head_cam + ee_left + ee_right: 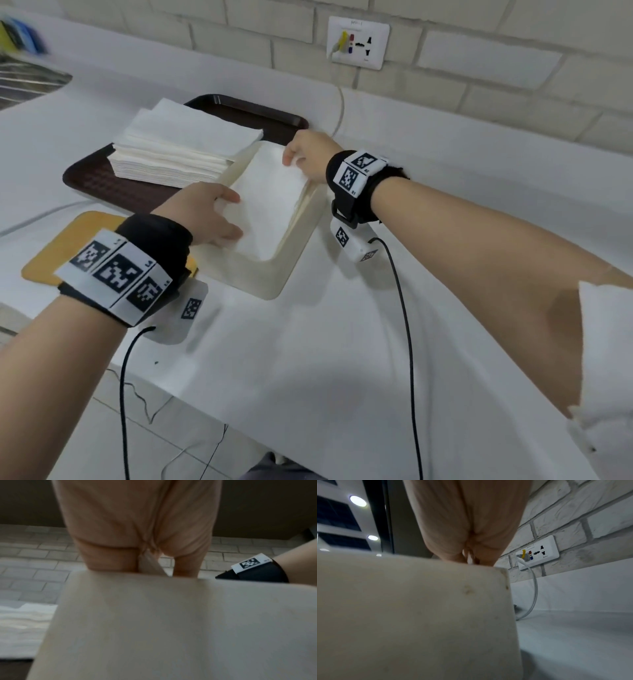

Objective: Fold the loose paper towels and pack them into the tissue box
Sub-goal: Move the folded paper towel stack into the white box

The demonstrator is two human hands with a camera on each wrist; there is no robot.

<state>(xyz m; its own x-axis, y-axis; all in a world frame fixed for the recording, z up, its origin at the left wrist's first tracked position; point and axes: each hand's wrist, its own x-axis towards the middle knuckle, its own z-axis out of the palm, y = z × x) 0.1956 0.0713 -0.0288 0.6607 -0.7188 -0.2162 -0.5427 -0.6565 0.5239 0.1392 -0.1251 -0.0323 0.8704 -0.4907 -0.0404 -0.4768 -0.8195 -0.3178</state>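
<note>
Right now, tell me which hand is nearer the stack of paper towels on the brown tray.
Left. The left hand sits beside the stack at the tissue box; the right hand is across the box.

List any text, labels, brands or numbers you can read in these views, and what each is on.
No text can be read.
Wall socket plate: small print at its top edge and lower right corner, too blurred to read.
Wrist bands: black-and-white square code markers with tiny characters beside them, too small to read.
Tissue box: no print visible.
</note>
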